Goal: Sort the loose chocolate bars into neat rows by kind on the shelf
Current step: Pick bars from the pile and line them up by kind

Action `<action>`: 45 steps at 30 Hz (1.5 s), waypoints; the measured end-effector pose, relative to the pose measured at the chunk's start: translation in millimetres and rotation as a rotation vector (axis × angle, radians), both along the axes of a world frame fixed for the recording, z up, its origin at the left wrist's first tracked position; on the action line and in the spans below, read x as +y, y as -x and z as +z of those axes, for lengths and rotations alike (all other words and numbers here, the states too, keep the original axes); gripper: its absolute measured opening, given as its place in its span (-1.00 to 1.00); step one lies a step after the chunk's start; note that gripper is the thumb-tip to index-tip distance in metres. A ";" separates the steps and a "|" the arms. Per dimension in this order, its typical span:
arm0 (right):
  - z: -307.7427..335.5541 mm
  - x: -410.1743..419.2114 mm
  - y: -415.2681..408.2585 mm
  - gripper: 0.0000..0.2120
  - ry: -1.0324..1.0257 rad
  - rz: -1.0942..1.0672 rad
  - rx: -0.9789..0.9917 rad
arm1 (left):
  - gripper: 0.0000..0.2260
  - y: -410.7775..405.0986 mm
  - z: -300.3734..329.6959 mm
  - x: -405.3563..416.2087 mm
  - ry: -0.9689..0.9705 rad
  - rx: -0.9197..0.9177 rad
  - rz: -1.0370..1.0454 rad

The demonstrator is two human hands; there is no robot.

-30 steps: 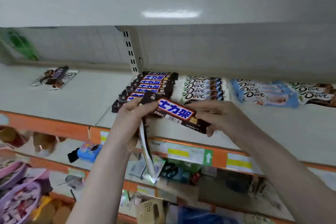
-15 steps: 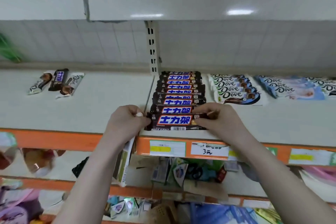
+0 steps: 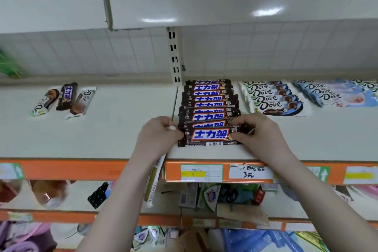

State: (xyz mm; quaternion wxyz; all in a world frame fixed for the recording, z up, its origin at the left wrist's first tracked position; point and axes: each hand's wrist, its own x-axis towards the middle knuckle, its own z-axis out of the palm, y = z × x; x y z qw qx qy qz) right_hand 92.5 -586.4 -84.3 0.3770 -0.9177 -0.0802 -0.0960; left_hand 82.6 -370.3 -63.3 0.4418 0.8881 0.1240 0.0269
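Observation:
A dark Snickers bar lies flat on the shelf at the front of a row of several Snickers bars. My left hand pinches its left end and my right hand pinches its right end. A white-green wrapped bar also hangs down from under my left palm. On the far left of the shelf lie three loose bars: a white Dove bar, a Snickers bar and another Dove bar.
To the right of the Snickers row sit a row of white Dove bars and a row of blue Dove bars. A slotted upright stands behind. Price labels line the orange shelf edge. Lower shelves hold mixed goods.
The Snickers bar, held tilted in the air above the shelf edge a second ago, now lies flat at the front of its row. Both hands still grip its ends.

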 end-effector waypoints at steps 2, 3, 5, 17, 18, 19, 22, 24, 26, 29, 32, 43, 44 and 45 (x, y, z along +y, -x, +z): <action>0.3 -0.6 0.0 -0.74 0.022 -0.024 -0.025 | -0.94 2.0 3.2 3.0 0.079 -0.054 0.005; 0.3 -1.2 0.5 -0.74 0.027 -0.043 -0.052 | -0.96 3.2 5.6 4.3 0.194 -0.085 0.000; 1.0 -2.1 2.8 -0.76 0.019 -0.084 -0.124 | -0.91 5.1 11.2 6.2 0.547 -0.149 -0.018; 20.3 -28.6 46.8 -0.89 -0.462 0.127 0.078 | -0.79 11.9 26.7 -77.2 1.465 -0.439 -0.133; 21.2 -37.0 48.5 -0.90 -0.483 0.148 0.108 | -0.81 12.6 27.3 -90.6 1.444 -0.475 -0.144; 21.8 -47.3 49.6 -0.90 -0.505 0.159 0.137 | -0.82 12.6 27.9 -105.3 1.419 -0.510 -0.146; 22.7 -90.6 51.2 -0.88 -0.532 0.212 0.257 | -0.87 10.6 28.7 -156.2 1.400 -0.565 -0.148; 22.3 -127.5 50.5 -0.84 -0.543 0.266 0.324 | -0.87 6.8 27.4 -195.4 1.393 -0.580 -0.177; 24.2 -170.2 46.9 -0.82 -0.573 0.261 0.340 | -0.87 1.8 25.9 -234.4 1.302 -0.573 -0.203; 26.8 -238.4 38.6 -0.83 -0.603 0.179 0.312 | -0.83 -3.6 21.0 -283.6 0.834 -0.477 -0.227; 24.9 -294.6 28.7 -0.85 -0.598 0.101 0.270 | -0.83 -3.9 15.8 -316.8 0.493 -0.292 -0.240; 28.8 -375.5 -0.8 -0.60 -0.249 0.113 0.125 | -0.69 -15.3 14.3 -370.0 0.386 -0.068 -0.369; 26.7 -378.8 -1.9 -0.56 -0.198 0.126 0.096 | -0.66 -19.5 13.5 -371.6 0.320 -0.060 -0.410; 23.1 -382.1 -2.9 -0.53 -0.143 0.138 0.055 | -0.63 -23.1 12.5 -374.1 0.275 -0.058 -0.454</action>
